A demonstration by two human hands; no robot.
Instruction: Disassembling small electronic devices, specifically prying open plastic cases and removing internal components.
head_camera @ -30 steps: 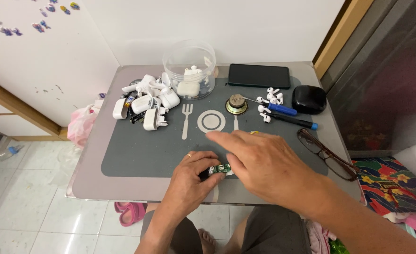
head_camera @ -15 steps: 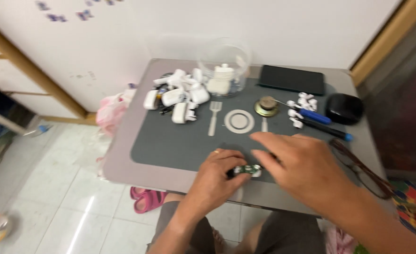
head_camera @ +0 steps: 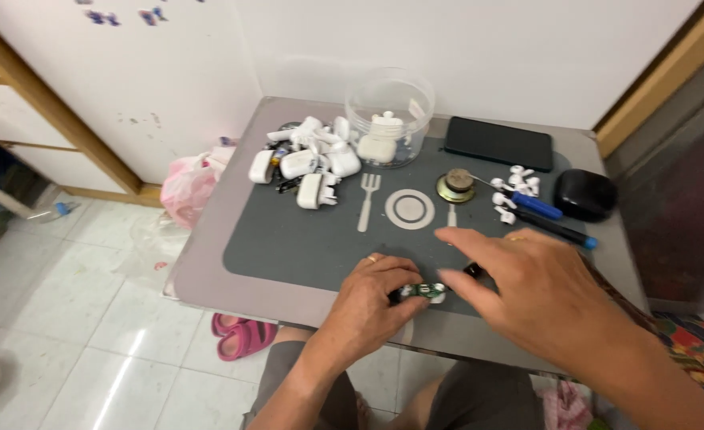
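Left hand is down at the near edge of the grey mat, fingers curled in tight and pinching a small part, which sits right on that near edge of the mat, just in front of the printed ring. It looks like a little green and white piece with some dark bits on it, too small to say more. Right hand hovers just to the right of it, fingers half spread and loosely bent; the thumb tip comes close to a small black bit, and whether it actually grips anything I cannot tell.

To do this well, I'd say hold the part low against the mat, steady it with the left fingertips and let the right thumb and forefinger do the fine work, slow and light, since a piece this size would flick away easily.

At the far side of the mat: a heap of white chargers, a clear round tub, a dark phone. To the right of the ring, a blue screwdriver, white earbud pieces and a black case
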